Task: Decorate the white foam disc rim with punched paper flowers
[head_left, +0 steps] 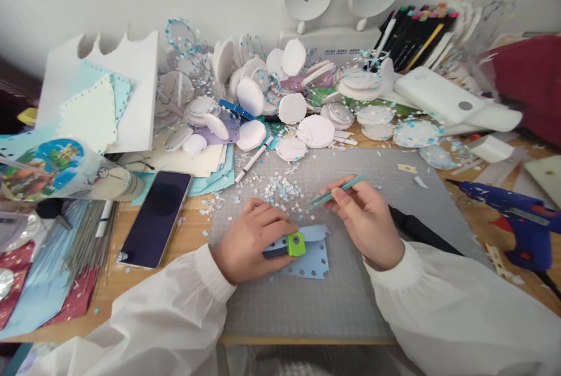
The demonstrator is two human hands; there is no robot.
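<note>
A person in white sleeves works at a wooden counter, the left hand curled around a green-and-dark craft punch, its grip pinching the tool between fingers and thumb. The punch sits over a folded sheet of light-blue paper, pierced with flower-shaped holes and lying on a gray gridded cutting mat. The right hand has its grip pressed together on slim teal tweezers, angled down toward a scatter of tiny blue and white cutouts just beyond the paper; whether the tips touch any of them cannot be told. A white marker lies at the mat's far left edge, near a heap of white discs, some fringed with blue bits. At left, a smartphone lies face up beside a bundle of thin wires; at right, a blue glue gun rests on its side. Behind the heap stand a twin-lamp emergency light and a cluster of colored-cap pens.
</note>
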